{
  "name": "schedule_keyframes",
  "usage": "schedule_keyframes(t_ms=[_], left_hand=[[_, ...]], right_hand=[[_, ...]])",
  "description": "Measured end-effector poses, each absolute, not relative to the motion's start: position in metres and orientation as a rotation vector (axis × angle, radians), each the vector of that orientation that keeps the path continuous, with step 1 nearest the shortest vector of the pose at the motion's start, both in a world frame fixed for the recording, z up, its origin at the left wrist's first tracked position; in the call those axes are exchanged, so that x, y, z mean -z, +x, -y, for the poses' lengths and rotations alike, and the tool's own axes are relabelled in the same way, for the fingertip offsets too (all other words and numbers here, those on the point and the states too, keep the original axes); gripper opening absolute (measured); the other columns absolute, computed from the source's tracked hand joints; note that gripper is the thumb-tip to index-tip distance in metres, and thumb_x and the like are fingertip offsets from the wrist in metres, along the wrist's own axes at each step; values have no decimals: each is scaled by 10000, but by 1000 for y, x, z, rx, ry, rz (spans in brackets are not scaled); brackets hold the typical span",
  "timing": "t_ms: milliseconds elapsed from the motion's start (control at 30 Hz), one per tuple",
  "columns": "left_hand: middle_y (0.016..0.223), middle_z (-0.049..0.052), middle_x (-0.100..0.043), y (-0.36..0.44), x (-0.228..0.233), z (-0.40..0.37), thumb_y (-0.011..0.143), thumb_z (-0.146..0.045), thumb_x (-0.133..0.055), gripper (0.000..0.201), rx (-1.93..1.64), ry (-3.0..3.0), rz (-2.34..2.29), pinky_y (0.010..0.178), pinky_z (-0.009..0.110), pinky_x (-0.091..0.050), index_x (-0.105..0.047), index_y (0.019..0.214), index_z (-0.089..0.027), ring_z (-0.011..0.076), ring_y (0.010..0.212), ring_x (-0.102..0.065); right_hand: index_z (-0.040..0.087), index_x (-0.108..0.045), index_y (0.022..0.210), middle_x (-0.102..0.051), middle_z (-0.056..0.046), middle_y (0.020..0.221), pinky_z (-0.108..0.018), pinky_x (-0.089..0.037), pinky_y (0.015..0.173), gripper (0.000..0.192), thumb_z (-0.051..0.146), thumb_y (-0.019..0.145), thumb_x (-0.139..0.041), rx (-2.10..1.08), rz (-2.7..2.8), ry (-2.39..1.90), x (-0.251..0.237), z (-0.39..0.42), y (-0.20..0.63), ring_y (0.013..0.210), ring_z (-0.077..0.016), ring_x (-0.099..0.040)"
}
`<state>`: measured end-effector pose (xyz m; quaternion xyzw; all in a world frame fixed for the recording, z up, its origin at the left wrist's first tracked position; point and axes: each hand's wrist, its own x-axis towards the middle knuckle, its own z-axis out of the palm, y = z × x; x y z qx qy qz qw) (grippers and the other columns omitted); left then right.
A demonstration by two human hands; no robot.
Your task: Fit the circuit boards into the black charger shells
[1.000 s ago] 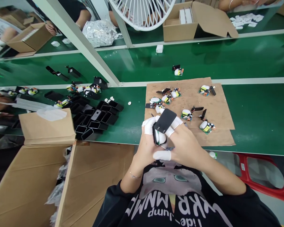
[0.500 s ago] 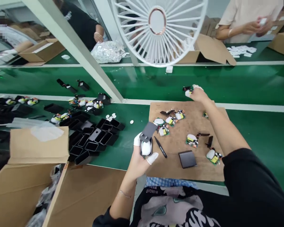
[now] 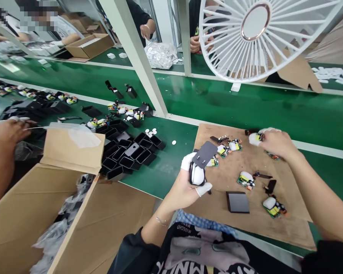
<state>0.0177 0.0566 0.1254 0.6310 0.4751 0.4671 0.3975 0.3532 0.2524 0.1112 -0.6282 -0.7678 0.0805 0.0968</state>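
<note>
My left hand, with white finger cots, grips a black charger shell that has a white part inside and a dark flap sticking up. My right hand is stretched out to the far edge of the brown cardboard mat and pinches a small circuit board assembly with a white cap. Several more small circuit boards lie on the mat. A flat black cover rests on the mat between my arms.
A cluster of empty black shells lies on the green belt to the left. An open cardboard box stands at the lower left, a co-worker's arm beside it. A white fan hangs above.
My right hand left the shell, reached to the belt beyond the mat and drew a circuit board back to the mat's far edge. A black cover now lies on the mat. The view shifted left.
</note>
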Motion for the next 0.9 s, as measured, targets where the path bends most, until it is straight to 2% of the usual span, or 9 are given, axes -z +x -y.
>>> schedule_keyframes(t_ms=[67, 133, 167, 200, 300, 400, 533, 733, 900], left_hand=[[1281, 109, -494, 22, -133, -52, 799, -297, -718, 732, -1180, 1679, -1251, 983, 460, -507, -316, 1409, -271, 276, 1130, -573], [1345, 128, -442, 27, -140, -46, 793, -284, -721, 719, -1158, 1760, -1274, 1046, 485, -455, -323, 1392, -263, 304, 1239, -506], [1345, 130, -439, 31, -143, -44, 795, -271, -716, 712, -1141, 1802, -1275, 1060, 489, -437, -318, 1386, -263, 306, 1263, -483], [1333, 129, -446, 34, -144, -42, 798, -255, -708, 702, -1124, 1848, -1273, 1063, 489, -426, -314, 1378, -263, 303, 1269, -472], [1298, 132, -472, 46, -143, -34, 802, -241, -692, 687, -1104, 2021, -1254, 1051, 489, -404, -305, 1370, -257, 302, 1252, -468], [1281, 144, -490, 55, -139, -27, 798, -235, -676, 685, -1091, 2201, -1239, 1033, 491, -391, -302, 1373, -243, 311, 1236, -469], [1285, 146, -494, 59, -137, -18, 789, -212, -655, 667, -1067, 2246, -1252, 1037, 483, -385, -309, 1359, -234, 306, 1242, -465], [1293, 155, -491, 59, -131, -12, 789, -230, -663, 661, -1032, 2226, -1296, 1027, 499, -400, -334, 1363, -225, 314, 1242, -473], [1336, 148, -475, 54, -119, -8, 773, -281, -705, 706, -1089, 1989, -1262, 1067, 529, -398, -340, 1375, -241, 325, 1287, -469]], right_hand=[[213, -622, 696, -692, -255, 930, -633, -336, 1010, 270, 434, 691, -776, -263, 2309, -1751, -114, -214, 348, 1091, -460, -596], [173, -676, 948, -661, -276, 1150, -708, -216, 1091, 432, 519, 704, -765, -296, 2291, -1649, -121, -169, 331, 1260, -505, -488], [166, -665, 1070, -647, -262, 1209, -708, -243, 1095, 519, 557, 736, -733, -347, 2286, -1610, -126, -147, 319, 1266, -489, -496], [192, -632, 1177, -645, -213, 1251, -649, -360, 1071, 539, 580, 803, -660, -455, 2261, -1553, -132, -124, 303, 1240, -427, -548], [236, -363, 1481, -507, -149, 1461, -543, -416, 1102, 764, 613, 863, -607, -1375, 1839, -1007, -144, -69, 251, 1340, -328, -500], [222, -408, 1456, -567, -140, 1403, -481, -469, 1075, 858, 668, 776, -681, -1632, 1446, -796, -143, -42, 211, 1289, -317, -553], [252, -401, 1448, -641, -105, 1310, -477, -493, 1046, 888, 526, 700, -793, -1682, 1118, -791, -132, -33, 194, 1222, -303, -606], [252, -498, 1342, -676, -85, 1202, -456, -515, 1003, 746, 470, 689, -786, -1661, 1062, -896, -131, -28, 193, 1139, -279, -634], [232, -454, 1349, -628, -113, 1261, -410, -548, 949, 787, 559, 708, -774, -1695, 1165, -799, -126, -29, 193, 1134, -262, -629]])
